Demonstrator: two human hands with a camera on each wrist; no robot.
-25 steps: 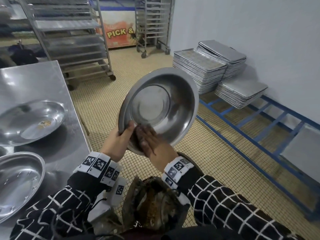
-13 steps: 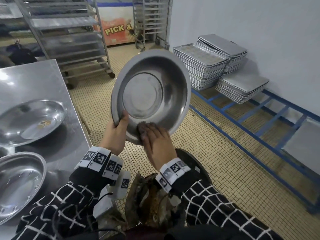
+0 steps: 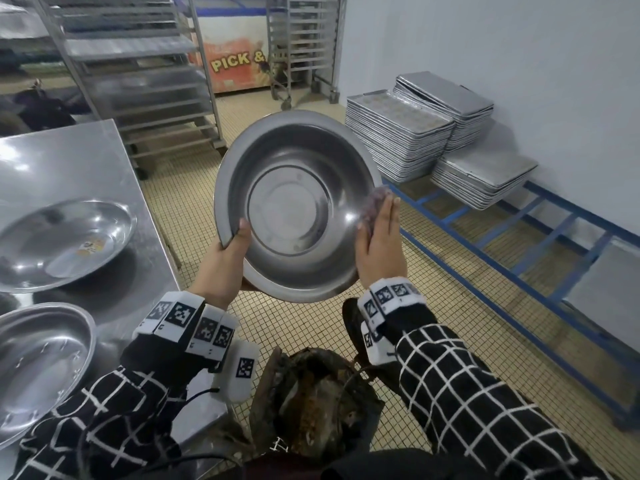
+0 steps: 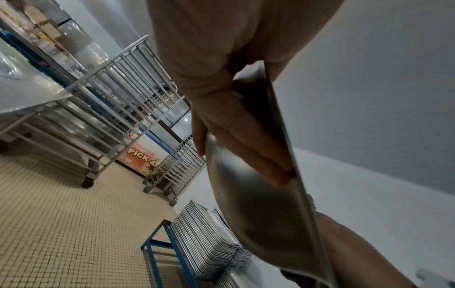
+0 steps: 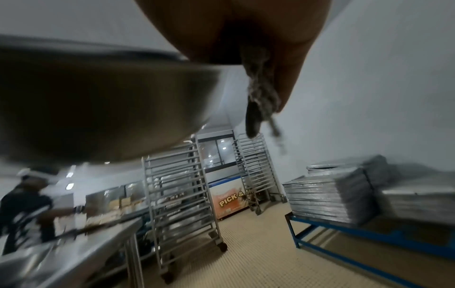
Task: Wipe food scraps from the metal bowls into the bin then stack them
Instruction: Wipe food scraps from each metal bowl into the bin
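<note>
Two hands work one metal bowl [image 3: 298, 206] tilted over the bin [image 3: 311, 407]: the left hand [image 3: 225, 261] grips its left rim, thumb inside, while the right hand [image 3: 379, 244] lies flat-fingered at the right rim, scraps clinging to its fingers. Sweep downward so scraps drop binward. Beyond, two bowls [image 3: 65, 237] wait on the table [image 3: 86, 157].

Bowl [image 3: 298, 206]: shiny smooth metal; table [image 3: 69, 161] glossy steel.

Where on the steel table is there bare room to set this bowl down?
The bowl is in the left hand. Bare steel lies along the table's far end, beyond the shallow dish. The near end is crowded: that dish and a second dish sit close together, leaving only a strip between them.
</note>
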